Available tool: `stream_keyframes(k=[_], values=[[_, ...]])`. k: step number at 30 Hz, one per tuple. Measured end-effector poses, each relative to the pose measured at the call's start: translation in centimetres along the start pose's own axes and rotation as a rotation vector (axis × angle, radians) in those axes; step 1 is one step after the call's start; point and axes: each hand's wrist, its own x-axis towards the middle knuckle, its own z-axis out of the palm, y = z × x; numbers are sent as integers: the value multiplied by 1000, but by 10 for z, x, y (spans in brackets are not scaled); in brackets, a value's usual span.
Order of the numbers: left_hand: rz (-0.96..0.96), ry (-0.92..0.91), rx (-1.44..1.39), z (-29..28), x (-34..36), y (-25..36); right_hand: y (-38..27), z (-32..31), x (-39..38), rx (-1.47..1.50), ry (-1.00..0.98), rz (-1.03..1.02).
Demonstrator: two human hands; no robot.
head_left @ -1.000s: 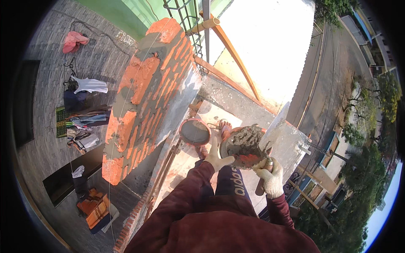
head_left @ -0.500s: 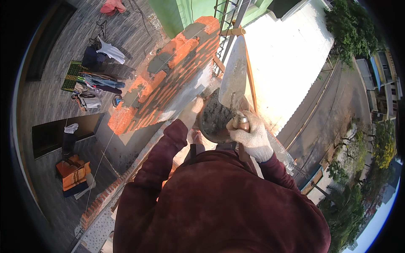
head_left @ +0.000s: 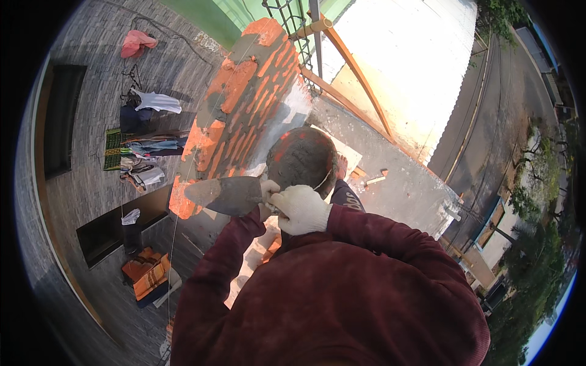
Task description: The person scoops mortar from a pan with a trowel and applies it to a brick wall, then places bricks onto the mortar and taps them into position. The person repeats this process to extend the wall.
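Jutting left from the right grip (head_left: 301,210), clenched round its handle, the trowel (head_left: 226,195) aims its blade at the brick wall (head_left: 235,88); that metal looks stiff, fairly light, best held right there! Just beyond is a mortar-smeared round pan (head_left: 301,158), likely heavy and slippery, better supported at its rim; the left grip (head_left: 267,190) is half hidden beside it, so I can't tell whether it's closed.

Trowel (head_left: 226,194) and brick wall (head_left: 235,97) left of mortar pan (head_left: 299,157), road (head_left: 510,100) far right
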Motion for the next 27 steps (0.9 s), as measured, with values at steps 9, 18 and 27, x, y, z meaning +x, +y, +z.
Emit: stream_keyframes(k=[9,18,27], values=[[-376,49,-338,15,-7,6,16,5,-22,189,75,95],[-560,520,-879,-28,-26,80,46,-128,-42,-555,-218,221],[-326,486,-1006,-61,-62,117,35,-98,98,-677,-582,24]])
